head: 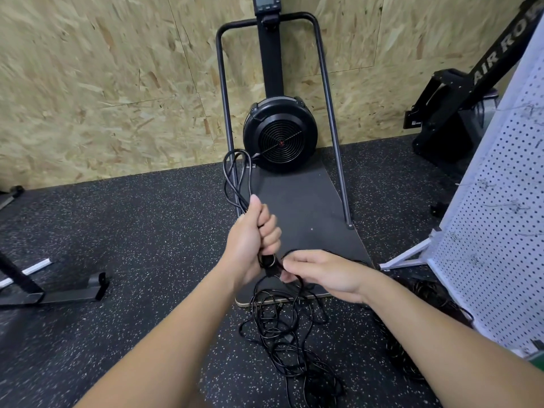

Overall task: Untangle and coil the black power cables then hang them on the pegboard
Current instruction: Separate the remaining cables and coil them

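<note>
Head view: left hand [253, 240] fists thin black cable loops [235, 178] upright; right hand [323, 273] pinches the strand just right; tangle [282, 328] lies below, nearer.

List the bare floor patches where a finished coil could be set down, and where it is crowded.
Free: floor between wall and left frame. Crowded: tangled cables below both hands, and dark cords beside the pegboard.

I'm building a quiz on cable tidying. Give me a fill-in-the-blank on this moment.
1. The left hand grips a bundle of cable loops that stick ____ out of the fist.
2. The tangled cable lies on the ____.
3. The white pegboard stands on the person's ____ side.

Missing: up; floor; right
</note>
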Available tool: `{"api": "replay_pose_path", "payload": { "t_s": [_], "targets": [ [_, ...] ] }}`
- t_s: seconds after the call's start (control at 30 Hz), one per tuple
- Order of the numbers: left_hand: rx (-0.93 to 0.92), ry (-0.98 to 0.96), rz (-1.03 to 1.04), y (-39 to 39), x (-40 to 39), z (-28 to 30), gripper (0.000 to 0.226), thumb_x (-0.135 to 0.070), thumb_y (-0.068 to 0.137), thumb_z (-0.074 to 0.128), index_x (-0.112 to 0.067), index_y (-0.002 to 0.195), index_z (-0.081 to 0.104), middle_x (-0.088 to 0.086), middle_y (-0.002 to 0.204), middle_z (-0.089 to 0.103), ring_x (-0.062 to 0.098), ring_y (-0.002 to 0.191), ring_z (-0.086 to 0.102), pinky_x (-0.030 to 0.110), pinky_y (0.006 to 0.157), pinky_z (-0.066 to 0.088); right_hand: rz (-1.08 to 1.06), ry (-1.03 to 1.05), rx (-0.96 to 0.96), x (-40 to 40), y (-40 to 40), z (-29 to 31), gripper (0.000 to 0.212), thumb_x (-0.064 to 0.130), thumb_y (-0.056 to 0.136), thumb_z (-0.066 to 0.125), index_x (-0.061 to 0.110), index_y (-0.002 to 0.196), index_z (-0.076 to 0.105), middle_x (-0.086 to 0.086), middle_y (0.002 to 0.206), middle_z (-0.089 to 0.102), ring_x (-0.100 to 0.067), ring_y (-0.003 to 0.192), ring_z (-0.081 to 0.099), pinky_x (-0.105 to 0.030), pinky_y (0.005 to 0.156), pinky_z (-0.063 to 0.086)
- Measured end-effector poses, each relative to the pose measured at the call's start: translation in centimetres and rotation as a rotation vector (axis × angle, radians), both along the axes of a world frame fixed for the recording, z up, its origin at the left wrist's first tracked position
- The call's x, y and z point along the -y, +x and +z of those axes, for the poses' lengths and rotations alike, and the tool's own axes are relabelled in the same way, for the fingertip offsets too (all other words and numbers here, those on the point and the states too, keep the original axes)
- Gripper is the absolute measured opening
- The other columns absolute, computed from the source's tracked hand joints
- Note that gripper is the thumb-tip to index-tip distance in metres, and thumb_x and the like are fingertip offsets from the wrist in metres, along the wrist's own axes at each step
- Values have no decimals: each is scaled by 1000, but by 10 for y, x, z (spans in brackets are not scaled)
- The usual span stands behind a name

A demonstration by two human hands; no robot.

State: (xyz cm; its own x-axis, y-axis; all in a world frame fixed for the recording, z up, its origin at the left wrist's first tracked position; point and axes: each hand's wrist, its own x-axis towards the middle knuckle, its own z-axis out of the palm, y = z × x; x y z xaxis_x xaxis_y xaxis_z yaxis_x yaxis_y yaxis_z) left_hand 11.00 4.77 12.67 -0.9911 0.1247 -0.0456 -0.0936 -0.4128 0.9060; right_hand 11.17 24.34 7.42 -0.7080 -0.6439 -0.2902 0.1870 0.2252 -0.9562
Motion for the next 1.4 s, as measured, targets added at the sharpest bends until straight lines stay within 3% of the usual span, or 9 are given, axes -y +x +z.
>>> {"api": "replay_pose_path", "payload": {
  "t_s": [0.2,0.37,0.5,0.63,0.77,0.9,1.1,1.3,1.4],
  "targets": [
    [-18,63,40,-11,27,9,56,-62,114,40,-24,80,19,-2,70,6,13,55,2,33,49,4,10,120,-23,-16,-10,-5,32,42,108,70,11,111,76,-16,121,79,-23,121,68,-53,127,40],
    [-25,112,51,-19,42,15,56,-62,114,42,-25,80,18,-5,69,7,12,56,2,33,49,3,123,394,-151,-27,-14,-6,45,62,103,68,19,98,79,11,115,80,-9,128,64,-42,116,39],
    [-1,73,96,-23,56,16,54,-62,113,44,-26,80,20,-5,70,9,12,56,4,30,47,6,158,509,-127,-36,-12,-15,57,66,112,44,23,104,81,12,107,79,-8,108,64,-35,107,44],
    [90,-298,47,-22,68,4,53,-61,113,47,-28,75,31,-1,71,15,16,56,11,32,52,8,14,534,-332,-50,-25,-9,45,58,110,50,28,95,79,6,77,58,-16,72,49,-39,76,41],
    [67,-681,-78,-9,50,-13,58,-51,116,43,-9,86,69,9,76,58,15,54,32,29,54,19,-219,384,-477,-39,-33,14,45,61,107,58,25,86,75,4,66,39,-18,63,38,-37,68,33],
    [36,-772,-118,5,15,-15,56,-56,115,43,-18,106,82,-2,91,73,15,68,44,29,53,28,-359,236,-540,-22,-30,31,41,48,110,61,19,84,75,8,59,32,-12,51,28,-33,58,24],
    [37,-612,-120,9,-9,-14,54,-62,113,46,-28,70,44,-3,72,37,18,70,35,34,60,28,-507,12,-422,-16,-29,29,35,49,107,68,17,94,76,2,68,56,-15,62,47,-40,64,42],
    [80,-296,25,-2,9,-8,57,-55,115,48,-25,66,44,3,69,35,23,81,67,38,84,57,-223,166,-162,-36,-26,11,39,41,105,74,3,98,78,-6,98,82,-30,104,77,-46,110,58],
    [101,-177,75,-2,11,-5,49,-52,115,49,-23,75,46,4,77,16,16,56,39,40,71,61,-215,147,-103,-38,-23,15,25,27,109,70,3,107,77,-14,109,82,-31,118,76,-52,111,58]
  ]
}}
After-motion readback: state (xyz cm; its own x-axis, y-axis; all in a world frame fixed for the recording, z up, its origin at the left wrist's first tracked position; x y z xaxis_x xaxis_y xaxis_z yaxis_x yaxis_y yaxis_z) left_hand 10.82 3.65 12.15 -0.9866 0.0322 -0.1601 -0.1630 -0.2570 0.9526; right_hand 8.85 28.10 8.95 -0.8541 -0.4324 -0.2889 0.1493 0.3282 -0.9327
